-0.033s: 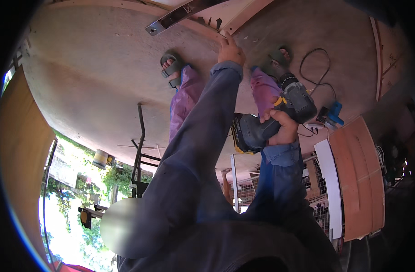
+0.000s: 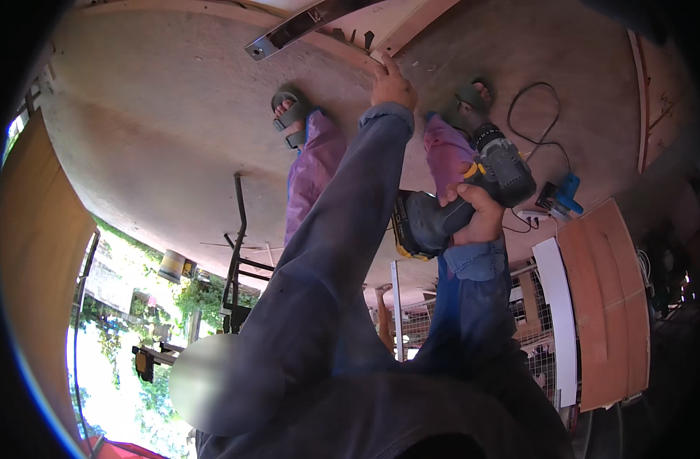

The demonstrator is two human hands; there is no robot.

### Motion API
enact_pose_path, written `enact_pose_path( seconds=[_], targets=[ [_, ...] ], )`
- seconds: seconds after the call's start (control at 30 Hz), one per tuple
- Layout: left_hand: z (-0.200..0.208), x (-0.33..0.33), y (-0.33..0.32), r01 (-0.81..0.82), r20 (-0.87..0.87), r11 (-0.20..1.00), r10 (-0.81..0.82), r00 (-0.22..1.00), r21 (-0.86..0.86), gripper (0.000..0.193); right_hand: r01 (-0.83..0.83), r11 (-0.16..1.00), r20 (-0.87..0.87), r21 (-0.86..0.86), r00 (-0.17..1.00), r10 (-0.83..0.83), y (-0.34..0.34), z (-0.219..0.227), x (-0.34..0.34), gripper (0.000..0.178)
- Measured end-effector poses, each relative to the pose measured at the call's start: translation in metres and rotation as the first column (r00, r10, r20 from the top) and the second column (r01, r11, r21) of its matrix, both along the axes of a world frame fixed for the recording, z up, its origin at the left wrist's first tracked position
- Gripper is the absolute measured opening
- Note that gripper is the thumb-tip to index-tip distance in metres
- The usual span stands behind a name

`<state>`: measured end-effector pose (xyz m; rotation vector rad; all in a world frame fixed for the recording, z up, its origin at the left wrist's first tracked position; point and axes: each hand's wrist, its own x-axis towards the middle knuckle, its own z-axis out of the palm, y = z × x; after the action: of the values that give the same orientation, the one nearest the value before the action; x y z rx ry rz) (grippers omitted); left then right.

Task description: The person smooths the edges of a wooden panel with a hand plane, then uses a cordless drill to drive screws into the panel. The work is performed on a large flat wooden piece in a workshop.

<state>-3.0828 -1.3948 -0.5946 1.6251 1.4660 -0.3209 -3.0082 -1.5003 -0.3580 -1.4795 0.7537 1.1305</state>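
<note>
My right hand (image 2: 484, 218) is wrapped round the grip of a black and yellow cordless drill (image 2: 507, 172). The drill's chuck points away from me, toward my right foot, and its battery (image 2: 411, 226) sticks out on the left. Far ahead, my left hand (image 2: 394, 88) reaches to the corner of a light wooden frame (image 2: 419, 27), its fingers closed on the edge; the fingertips are partly hidden. A metal spirit level or bar (image 2: 304, 24) lies across the frame left of that hand. Small dark pieces (image 2: 368, 37) sit just beyond the fingers.
A black cable (image 2: 545, 141) loops over the floor on the right, near a blue and black power tool (image 2: 562, 193). Brown boards (image 2: 602, 306) stand at the lower right, a black metal frame (image 2: 239, 229) at the left. My sandalled feet are apart on the concrete floor (image 2: 174, 138).
</note>
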Motion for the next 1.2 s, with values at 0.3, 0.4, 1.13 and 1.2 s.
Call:
enact_pose_path(
  seconds=[0.3,0.4,1.13,1.2],
  targets=[
    [-0.047,0.037,-0.019,-0.232,0.013,0.970,0.232,0.973,0.068,0.099,0.023,0.997,0.091,-0.073,0.996,-0.017,-0.018,-0.008,0.038,0.047],
    [-0.053,0.038,-0.023,-0.450,0.119,0.891,0.455,0.883,-0.066,0.098,0.027,0.998,0.052,-0.059,0.998,-0.024,-0.021,-0.012,0.052,0.047],
    [0.120,-0.033,0.015,-0.517,-0.209,0.082,0.852,0.481,-0.852,0.057,-0.754,0.650,0.445,-0.093,0.552,0.705,-0.001,-0.035,0.010,0.050],
    [0.161,-0.048,0.019,-0.508,-0.182,0.062,0.891,0.416,-0.859,0.052,-0.812,0.553,0.498,-0.186,0.407,0.766,0.014,-0.024,-0.002,0.058]
  ],
)
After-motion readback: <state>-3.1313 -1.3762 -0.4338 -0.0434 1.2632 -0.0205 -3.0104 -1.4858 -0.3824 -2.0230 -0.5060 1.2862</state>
